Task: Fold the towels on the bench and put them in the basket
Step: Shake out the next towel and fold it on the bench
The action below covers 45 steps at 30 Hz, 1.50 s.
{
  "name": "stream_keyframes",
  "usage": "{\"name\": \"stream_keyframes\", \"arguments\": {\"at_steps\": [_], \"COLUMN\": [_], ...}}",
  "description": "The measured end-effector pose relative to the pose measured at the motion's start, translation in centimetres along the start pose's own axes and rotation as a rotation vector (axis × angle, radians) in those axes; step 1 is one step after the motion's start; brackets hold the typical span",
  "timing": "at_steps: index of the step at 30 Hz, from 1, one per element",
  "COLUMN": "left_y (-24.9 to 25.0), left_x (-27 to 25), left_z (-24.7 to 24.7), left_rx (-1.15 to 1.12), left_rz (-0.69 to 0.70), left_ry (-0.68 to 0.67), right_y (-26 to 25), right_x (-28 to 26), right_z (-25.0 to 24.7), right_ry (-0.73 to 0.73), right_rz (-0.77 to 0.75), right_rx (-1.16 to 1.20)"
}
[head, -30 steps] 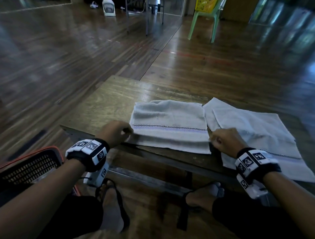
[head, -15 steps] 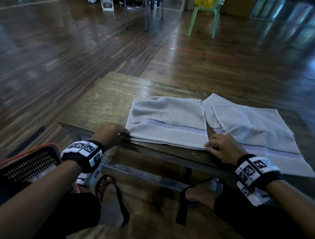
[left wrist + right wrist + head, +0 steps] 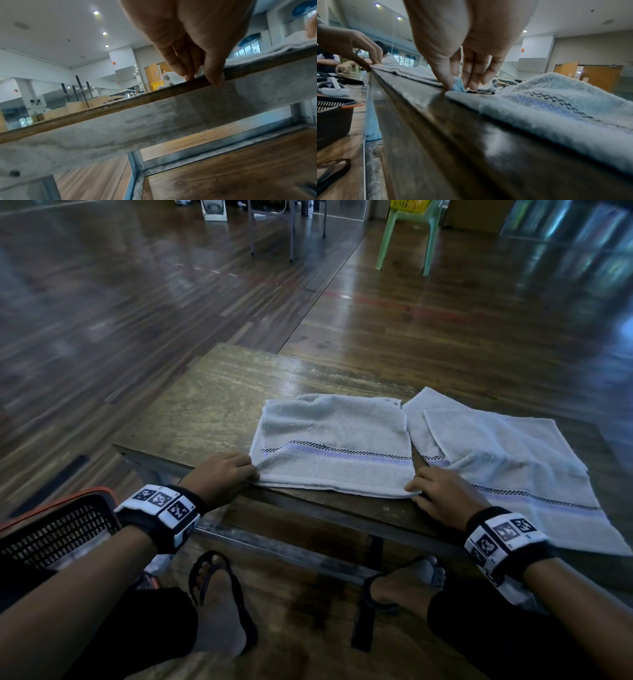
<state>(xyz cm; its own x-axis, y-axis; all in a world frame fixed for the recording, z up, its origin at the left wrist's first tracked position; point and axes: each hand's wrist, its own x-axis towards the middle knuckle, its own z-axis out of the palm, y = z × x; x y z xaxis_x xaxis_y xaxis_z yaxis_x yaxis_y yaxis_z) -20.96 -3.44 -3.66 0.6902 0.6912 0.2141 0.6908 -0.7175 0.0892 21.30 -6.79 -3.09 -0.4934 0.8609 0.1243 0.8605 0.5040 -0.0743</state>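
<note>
A folded pale towel (image 3: 332, 440) with a purple stripe lies on the wooden bench (image 3: 212, 405), close to its front edge. My left hand (image 3: 247, 474) pinches its near left corner; the left wrist view shows my left hand (image 3: 204, 77) with white cloth between thumb and fingers at the bench edge. My right hand (image 3: 417, 487) pinches the near right corner; up close, my right hand (image 3: 458, 84) has thumb and fingers closed on the cloth. A second towel (image 3: 507, 467) lies spread and rumpled to the right, and also shows as the second towel (image 3: 556, 105). The dark basket (image 3: 58, 525) stands on the floor at my left.
My sandalled feet (image 3: 219, 604) rest under the bench. A green plastic chair (image 3: 407, 237) with a yellow basket stands far behind on the wooden floor. The bench's left half is bare wood. Another person's hands (image 3: 344, 67) show beyond my left hand (image 3: 359, 51).
Both hands stay at the folded towel's near corners. The towel's near edge, which overhung the bench's front edge, now lies just back from it and flatter.
</note>
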Motion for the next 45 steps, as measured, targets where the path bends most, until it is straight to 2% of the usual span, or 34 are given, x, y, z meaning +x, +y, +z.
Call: {"name": "stream_keyframes", "arguments": {"at_steps": [6,16,20,25,29,33,36,39,42,45], "left_y": [-0.7,-0.8,-0.6,0.1,0.9,2.2,2.9,2.3,2.2,2.2], "left_x": [-0.3,0.2,0.5,1.6,2.6,3.5,4.2,4.7,4.6,3.7], "left_z": [0.6,0.7,-0.1,-2.3,-6.0,-11.2,-15.4,-19.0,-21.5,-22.8], "left_rx": [-0.260,-0.279,-0.340,-0.458,-0.419,-0.490,-0.508,-0.418,-0.337,-0.275], "left_rz": [-0.299,-0.341,-0.304,-0.372,-0.321,-0.254,-0.225,-0.202,-0.147,-0.151], "left_ry": [0.063,0.157,0.279,0.477,0.600,0.663,0.721,0.754,0.746,0.720], "right_y": [-0.6,-0.6,-0.3,-0.4,-1.1,-1.7,-2.1,-2.6,-3.0,-3.4], "right_x": [0.5,2.3,2.4,2.5,2.0,1.7,1.8,1.6,1.2,0.6], "right_z": [-0.2,-1.2,-1.7,-4.2,-8.2,-14.0,-18.2,-21.8,-23.6,-24.3], "right_ry": [0.016,-0.165,-0.041,0.124,0.323,0.468,0.533,0.564,0.562,0.547], "right_rz": [0.102,0.213,0.214,0.201,0.240,0.293,0.292,0.247,0.230,0.207], "right_rx": [-0.034,-0.017,0.087,0.153,0.221,0.394,0.456,0.428,0.410,0.405]}}
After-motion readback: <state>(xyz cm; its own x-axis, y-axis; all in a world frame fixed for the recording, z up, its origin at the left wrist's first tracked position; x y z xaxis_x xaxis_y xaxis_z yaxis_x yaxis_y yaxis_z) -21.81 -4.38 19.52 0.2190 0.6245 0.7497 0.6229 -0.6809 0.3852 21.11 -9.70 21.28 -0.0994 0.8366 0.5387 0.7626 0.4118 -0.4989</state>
